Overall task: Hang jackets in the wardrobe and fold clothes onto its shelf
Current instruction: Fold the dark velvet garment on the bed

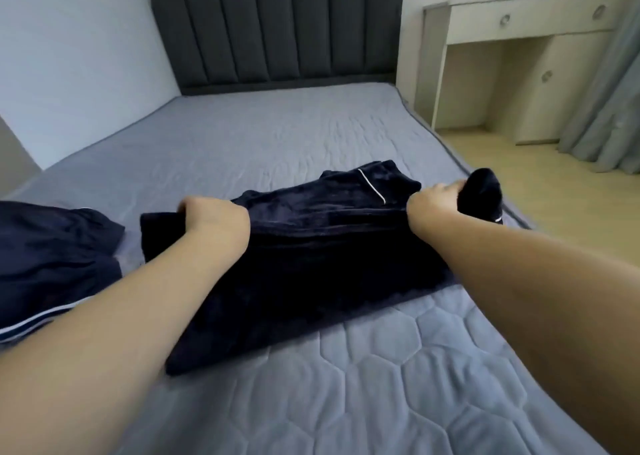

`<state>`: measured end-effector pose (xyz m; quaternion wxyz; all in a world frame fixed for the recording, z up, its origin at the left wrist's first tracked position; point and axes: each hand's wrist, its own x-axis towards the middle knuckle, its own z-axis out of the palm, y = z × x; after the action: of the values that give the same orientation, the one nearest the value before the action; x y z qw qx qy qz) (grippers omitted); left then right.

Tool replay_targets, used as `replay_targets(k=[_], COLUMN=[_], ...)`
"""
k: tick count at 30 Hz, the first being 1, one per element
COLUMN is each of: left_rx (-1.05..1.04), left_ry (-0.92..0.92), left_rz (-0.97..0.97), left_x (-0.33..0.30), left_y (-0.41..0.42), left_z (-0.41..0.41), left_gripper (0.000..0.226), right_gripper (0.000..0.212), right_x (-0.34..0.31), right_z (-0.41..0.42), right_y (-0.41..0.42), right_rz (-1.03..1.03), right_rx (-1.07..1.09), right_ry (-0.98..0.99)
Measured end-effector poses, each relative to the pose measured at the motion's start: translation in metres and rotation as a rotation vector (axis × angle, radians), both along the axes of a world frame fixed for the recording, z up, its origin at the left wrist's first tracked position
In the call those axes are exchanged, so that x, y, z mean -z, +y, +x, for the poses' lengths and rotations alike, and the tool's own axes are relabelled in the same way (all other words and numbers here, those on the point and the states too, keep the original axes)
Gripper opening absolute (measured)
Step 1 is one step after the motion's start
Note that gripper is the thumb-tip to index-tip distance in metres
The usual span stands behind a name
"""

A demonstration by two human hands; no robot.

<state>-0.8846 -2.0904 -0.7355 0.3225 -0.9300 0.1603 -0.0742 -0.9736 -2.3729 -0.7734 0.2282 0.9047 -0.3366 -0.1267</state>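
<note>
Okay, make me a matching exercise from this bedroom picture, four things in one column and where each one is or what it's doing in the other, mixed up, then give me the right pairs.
Things
1. left hand
2. right hand
3. dark navy fleece garment with white piping
4. second navy garment with white stripes

Places or states
A. lies alone at the left edge of the grey quilted mattress
B. grips the fleece garment's right end, near the mattress's right edge
C. spread across the mattress between both hands
D. grips the fleece garment's left end

Pairs: 1-D, 2-B, 3-C, 4-A
</note>
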Motion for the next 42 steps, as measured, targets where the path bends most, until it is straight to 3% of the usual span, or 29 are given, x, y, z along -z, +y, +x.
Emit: replay_targets(k=[3,6,8,11,14,18,22,29,33,36,38,40,42], left_rx=[0.021,-0.106,-0.099,-0.062,-0.135,-0.213,-0.207,-0.191,-0.346,-0.251,-0.176,-0.121,-0.134], left_ry=[0.015,0.184,0.134,-0.007,-0.025,-0.031,-0.071,-0.119,-0.033,-0.1,-0.105,-0.108,0.04], left_rz=[-0.195,-0.585,-0.688,-0.724,-0.732,-0.718,-0.726,-0.763,-0.525,-0.456,-0.476,-0.568,-0.719], left_x=[0.02,0.044,0.047,0.042,0.037,0.093,0.165,0.135,0.143,0.139,0.133,0.152,0.173], left_y=[-0.002,0.003,0.007,0.0,-0.021,-0.043,-0.057,-0.05,-0.05,-0.055,-0.046,-0.019,0.006], left_z=[0.029,0.061,0.09,0.142,0.196,0.246,0.262,0.303,0.287,0.267,0.245,0.215,0.188], left_gripper=[0.033,0.019,0.014,0.016,0.044,0.043,0.049,0.054,0.055,0.048,0.058,0.073,0.083], right_gripper=[0.032,0.027,0.023,0.026,0.036,0.036,0.034,0.039,0.049,0.062,0.062,0.056,0.056], right_x=[0.002,0.001,-0.008,-0.032,-0.044,0.028,0.123,0.123,0.12,0.117,0.112,0.107,0.094], right_z=[0.019,0.048,0.077,0.137,0.205,0.26,0.266,0.276,0.267,0.26,0.25,0.242,0.246], right_y=[-0.01,-0.027,-0.045,-0.073,-0.085,-0.086,-0.089,-0.112,-0.104,-0.099,-0.094,-0.081,-0.05], right_rz=[-0.005,0.125,0.194,0.195,0.206,0.216,0.181,0.251,0.278,0.328,0.401,0.447,0.566], right_rx=[-0.011,0.135,0.211,0.243,0.226,0.111,0.0,-0.041,-0.062,-0.096,-0.197,-0.449,-0.731], right_ry=[-0.193,-0.286,-0.351,-0.485,-0.623,-0.703,-0.655,-0.697,-0.687,-0.729,-0.816,-0.893,-0.817])
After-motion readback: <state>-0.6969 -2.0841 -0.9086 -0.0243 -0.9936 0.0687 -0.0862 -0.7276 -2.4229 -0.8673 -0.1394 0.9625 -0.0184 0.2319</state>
